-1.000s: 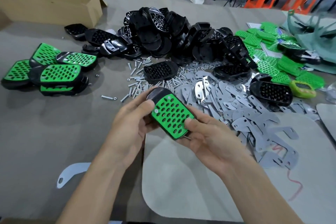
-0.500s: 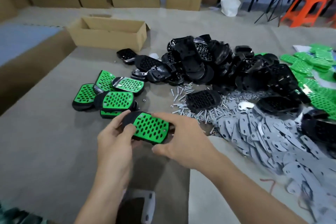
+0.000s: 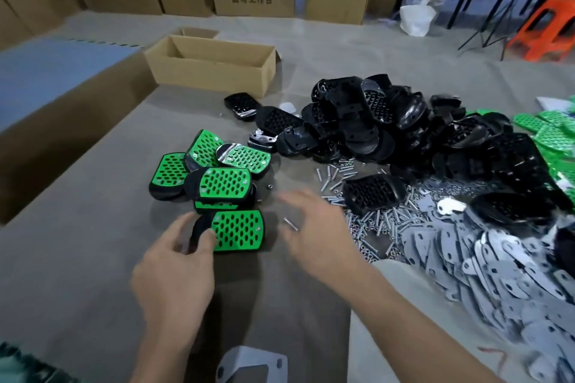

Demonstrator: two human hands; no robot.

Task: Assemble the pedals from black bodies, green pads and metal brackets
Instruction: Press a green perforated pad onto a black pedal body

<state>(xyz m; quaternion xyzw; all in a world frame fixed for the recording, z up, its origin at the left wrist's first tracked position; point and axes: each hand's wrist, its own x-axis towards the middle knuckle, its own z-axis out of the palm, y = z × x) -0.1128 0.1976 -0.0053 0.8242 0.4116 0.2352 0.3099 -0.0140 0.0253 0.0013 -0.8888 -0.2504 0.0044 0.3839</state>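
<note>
The finished pedal (image 3: 238, 230) had come down out of the two-handed hold and lay flat on the desk (image 3: 77, 258), pad up, at the 6 o'clock edge of the cluster of done pedals (image 3: 224, 183). The left hand (image 3: 174, 264) held only its black end, with the thumb on the pad's edge and a finger curled over the tip. The right hand (image 3: 314, 227) had let go. Its fingers were spread, released and blurred, and it was heading toward 3 o'clock, where the screws (image 3: 367, 227) lay before a lone black body (image 3: 373, 193).

The likely trouble was that sweep. One loose screw (image 3: 291, 224) lay right under the right hand, and a careless pass could flick it away. A hasty left release could also nudge the pedal against the cluster and topple the stacked ones.

Compared with half a second before, the pedal sat lower and nearer the cluster, and the hands had parted. The heap of metal brackets (image 3: 466, 258) at 4 o'clock looked undisturbed.
</note>
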